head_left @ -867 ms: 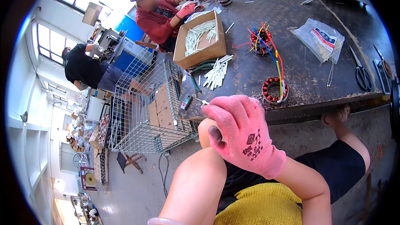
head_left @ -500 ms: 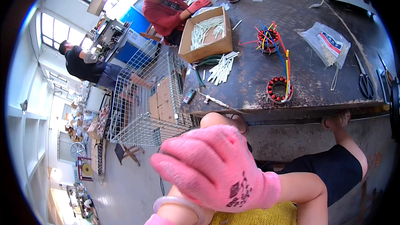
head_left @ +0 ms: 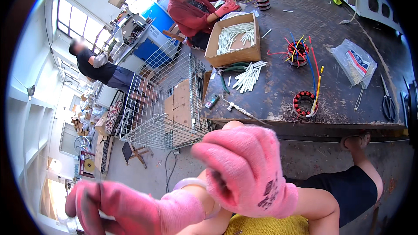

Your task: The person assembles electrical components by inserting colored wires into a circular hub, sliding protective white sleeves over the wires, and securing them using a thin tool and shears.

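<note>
My left hand (head_left: 124,206), in a pink glove with a darker coated palm, reaches to the lower left. Its fingers bend downward with gaps between them, nothing visible in them, and the lower edge cuts them off. A pale bangle (head_left: 191,183) circles the left wrist. Just above that forearm, my right hand (head_left: 248,169) is curled into a fist, in a pink glove with dark print at the cuff. Whatever the curled right fingers may hold is hidden. Both hands are apart from the workbench (head_left: 270,100).
On the bench lie a wound ring coil (head_left: 296,104) with coloured leads, another coil (head_left: 298,54), white sticks (head_left: 249,78), a carton (head_left: 233,59) of sticks, a plastic bag (head_left: 344,56) and scissors (head_left: 387,104). A wire cage (head_left: 156,126) stands left; a co-worker (head_left: 191,15) sits beyond.
My left hand has come into view at the lower left, its wrist now out from behind my right fist. My right hand has shifted slightly right. The view has turned a little left.
</note>
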The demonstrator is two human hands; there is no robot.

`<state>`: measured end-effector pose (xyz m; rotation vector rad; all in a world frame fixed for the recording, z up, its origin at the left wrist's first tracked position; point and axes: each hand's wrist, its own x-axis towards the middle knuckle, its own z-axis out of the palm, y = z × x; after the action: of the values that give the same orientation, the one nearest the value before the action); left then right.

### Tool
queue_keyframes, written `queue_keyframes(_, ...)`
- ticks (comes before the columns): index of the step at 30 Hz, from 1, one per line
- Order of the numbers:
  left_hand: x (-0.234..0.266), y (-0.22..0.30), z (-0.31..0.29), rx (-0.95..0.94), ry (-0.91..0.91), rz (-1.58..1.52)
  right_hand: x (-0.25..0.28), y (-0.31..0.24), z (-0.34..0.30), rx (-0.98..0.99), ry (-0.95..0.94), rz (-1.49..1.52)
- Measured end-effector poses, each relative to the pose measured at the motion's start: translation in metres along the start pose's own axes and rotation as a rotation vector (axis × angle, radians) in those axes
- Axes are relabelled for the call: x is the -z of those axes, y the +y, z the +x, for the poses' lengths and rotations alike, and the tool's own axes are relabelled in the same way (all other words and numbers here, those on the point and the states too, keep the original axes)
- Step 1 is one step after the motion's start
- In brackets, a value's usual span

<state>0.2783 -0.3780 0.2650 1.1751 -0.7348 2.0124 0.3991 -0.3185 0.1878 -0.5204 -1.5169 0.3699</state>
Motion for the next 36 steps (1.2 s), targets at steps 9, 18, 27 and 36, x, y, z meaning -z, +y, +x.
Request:
queue_keyframes(9,0.075,-0.035,0.037,0.341,0.311,-0.09,0.002,0.032,-0.008,-0.072,-0.109,-0.179)
queue_keyframes(18,0.116,-0.064,0.032,0.068,0.377,0.009,-0.004,0.05,-0.016,-0.17,-0.109,-0.151)
queue_keyframes(27,0.16,-0.085,0.031,0.003,0.502,0.386,-0.017,0.082,0.008,-0.2,-0.001,-0.038)
queue_keyframes(36,0.207,-0.112,-0.024,0.439,0.347,0.793,0.079,0.112,-0.067,-0.485,-0.179,0.033)
